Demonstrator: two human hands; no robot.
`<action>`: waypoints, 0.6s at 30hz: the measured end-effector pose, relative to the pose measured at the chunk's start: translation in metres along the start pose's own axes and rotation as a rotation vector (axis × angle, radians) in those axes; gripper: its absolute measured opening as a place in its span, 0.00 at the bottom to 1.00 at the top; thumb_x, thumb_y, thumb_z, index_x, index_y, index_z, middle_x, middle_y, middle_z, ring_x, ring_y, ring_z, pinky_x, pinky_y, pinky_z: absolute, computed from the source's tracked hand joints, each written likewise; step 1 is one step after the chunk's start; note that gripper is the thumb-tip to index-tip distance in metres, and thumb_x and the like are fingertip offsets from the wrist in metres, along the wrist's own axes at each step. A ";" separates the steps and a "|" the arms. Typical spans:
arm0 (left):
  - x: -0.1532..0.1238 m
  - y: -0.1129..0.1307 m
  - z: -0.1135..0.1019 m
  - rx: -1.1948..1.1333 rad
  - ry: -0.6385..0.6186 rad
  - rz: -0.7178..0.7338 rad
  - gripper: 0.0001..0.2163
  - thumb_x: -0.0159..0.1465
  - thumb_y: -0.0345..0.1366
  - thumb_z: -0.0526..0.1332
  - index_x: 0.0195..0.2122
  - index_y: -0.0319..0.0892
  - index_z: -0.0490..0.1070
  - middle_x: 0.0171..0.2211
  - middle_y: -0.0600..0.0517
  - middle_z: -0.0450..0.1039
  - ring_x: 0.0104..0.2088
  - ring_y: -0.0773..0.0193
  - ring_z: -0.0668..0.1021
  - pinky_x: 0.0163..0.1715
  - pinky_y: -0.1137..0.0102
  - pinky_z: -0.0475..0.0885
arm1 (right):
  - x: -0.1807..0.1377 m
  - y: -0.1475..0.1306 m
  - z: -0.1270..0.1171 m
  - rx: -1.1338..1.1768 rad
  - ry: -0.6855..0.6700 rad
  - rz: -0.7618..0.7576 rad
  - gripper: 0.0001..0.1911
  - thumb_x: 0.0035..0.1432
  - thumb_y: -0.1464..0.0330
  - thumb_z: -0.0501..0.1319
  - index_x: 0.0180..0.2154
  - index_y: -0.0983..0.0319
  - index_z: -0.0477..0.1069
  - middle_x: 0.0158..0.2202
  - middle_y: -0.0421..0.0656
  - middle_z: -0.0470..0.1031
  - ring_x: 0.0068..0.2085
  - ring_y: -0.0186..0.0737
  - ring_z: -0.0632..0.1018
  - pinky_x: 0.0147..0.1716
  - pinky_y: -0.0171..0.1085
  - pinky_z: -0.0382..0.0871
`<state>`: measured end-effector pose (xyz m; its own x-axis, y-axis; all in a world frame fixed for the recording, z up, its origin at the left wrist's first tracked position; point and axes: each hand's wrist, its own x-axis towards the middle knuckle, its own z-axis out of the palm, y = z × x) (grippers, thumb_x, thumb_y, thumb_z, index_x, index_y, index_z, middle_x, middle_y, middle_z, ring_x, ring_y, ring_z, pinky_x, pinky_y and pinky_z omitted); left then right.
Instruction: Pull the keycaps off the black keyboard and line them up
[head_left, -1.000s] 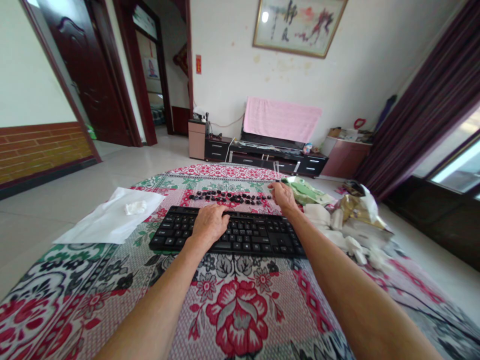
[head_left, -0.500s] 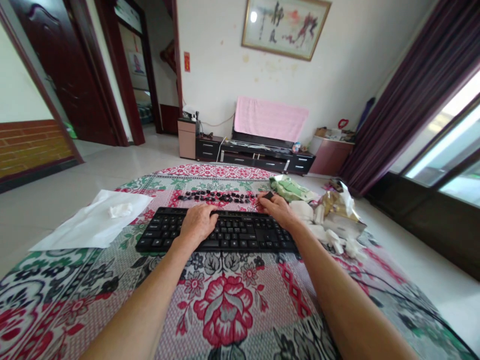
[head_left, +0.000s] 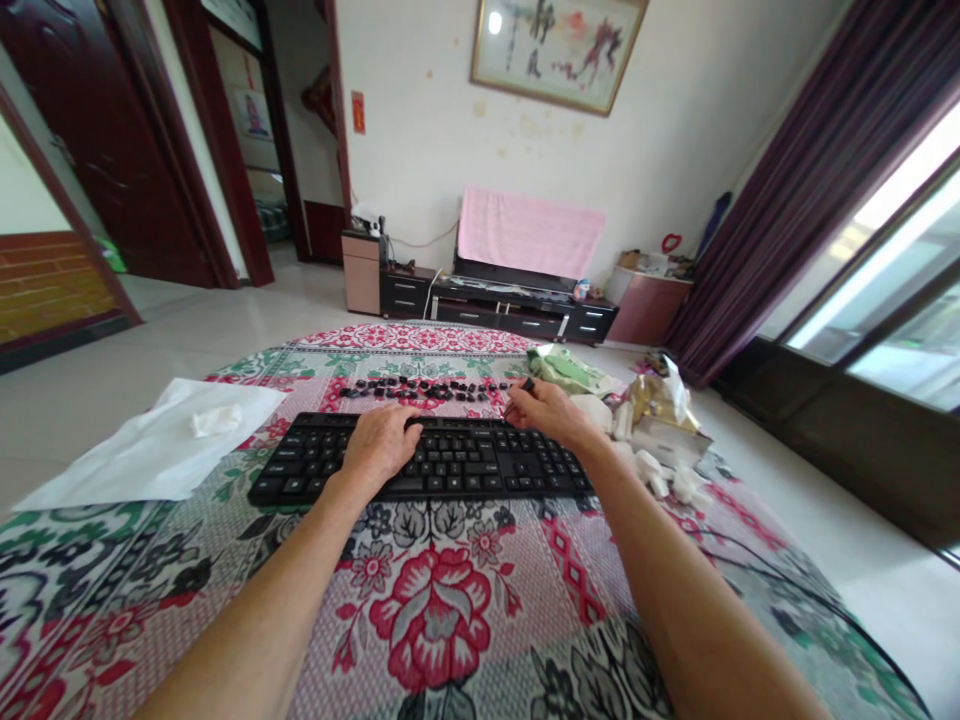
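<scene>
A black keyboard (head_left: pixel 465 465) lies across a floral cloth (head_left: pixel 442 620) in front of me. My left hand (head_left: pixel 379 445) rests curled on the keyboard's upper middle keys. My right hand (head_left: pixel 544 410) hovers at the keyboard's far right edge, with its fingers pinched on a small black keycap (head_left: pixel 528 384). Beyond the keyboard, several loose black keycaps (head_left: pixel 420 390) lie in rows on the cloth.
A white sheet (head_left: pixel 150 450) with a crumpled tissue (head_left: pixel 215 420) lies at the left. A green bag (head_left: pixel 570 368), gold wrapping (head_left: pixel 660 400) and white scraps (head_left: pixel 664 475) sit at the right. A dark TV cabinet (head_left: pixel 510 310) stands against the far wall.
My right hand picked a keycap from the right end of the rows and drew it back toward the keyboard. The view shifted to the right. My left hand stayed on the keys.
</scene>
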<state>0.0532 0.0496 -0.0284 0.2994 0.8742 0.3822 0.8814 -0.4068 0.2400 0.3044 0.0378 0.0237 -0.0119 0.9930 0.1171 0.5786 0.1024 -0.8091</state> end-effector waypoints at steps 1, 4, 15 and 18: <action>0.000 0.000 0.000 -0.002 0.001 -0.001 0.13 0.60 0.37 0.54 0.43 0.43 0.73 0.41 0.48 0.75 0.43 0.57 0.75 0.46 0.65 0.68 | -0.001 0.001 0.005 -0.009 -0.020 -0.031 0.11 0.57 0.62 0.54 0.29 0.62 0.65 0.23 0.44 0.74 0.25 0.34 0.75 0.24 0.31 0.70; 0.000 0.001 -0.001 -0.004 0.000 -0.005 0.13 0.60 0.37 0.54 0.43 0.43 0.73 0.41 0.48 0.76 0.43 0.57 0.75 0.47 0.64 0.68 | -0.002 0.002 0.014 0.022 -0.067 -0.134 0.11 0.55 0.60 0.56 0.32 0.62 0.67 0.24 0.41 0.73 0.26 0.35 0.76 0.25 0.31 0.70; 0.000 0.004 -0.004 -0.031 -0.011 -0.036 0.13 0.60 0.37 0.55 0.43 0.43 0.73 0.42 0.48 0.75 0.44 0.58 0.75 0.48 0.65 0.67 | -0.009 0.002 0.015 0.012 -0.233 -0.195 0.11 0.53 0.62 0.58 0.36 0.61 0.71 0.27 0.39 0.75 0.31 0.34 0.77 0.32 0.33 0.70; -0.001 0.004 -0.004 -0.032 -0.013 -0.032 0.13 0.60 0.37 0.55 0.43 0.43 0.73 0.42 0.49 0.75 0.44 0.59 0.75 0.48 0.66 0.67 | -0.009 0.005 0.015 -0.041 -0.236 -0.250 0.12 0.54 0.61 0.58 0.37 0.61 0.72 0.27 0.39 0.75 0.30 0.34 0.76 0.32 0.32 0.69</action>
<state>0.0553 0.0462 -0.0244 0.2760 0.8904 0.3619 0.8788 -0.3863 0.2803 0.2956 0.0304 0.0103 -0.3425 0.9243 0.1684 0.5664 0.3461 -0.7479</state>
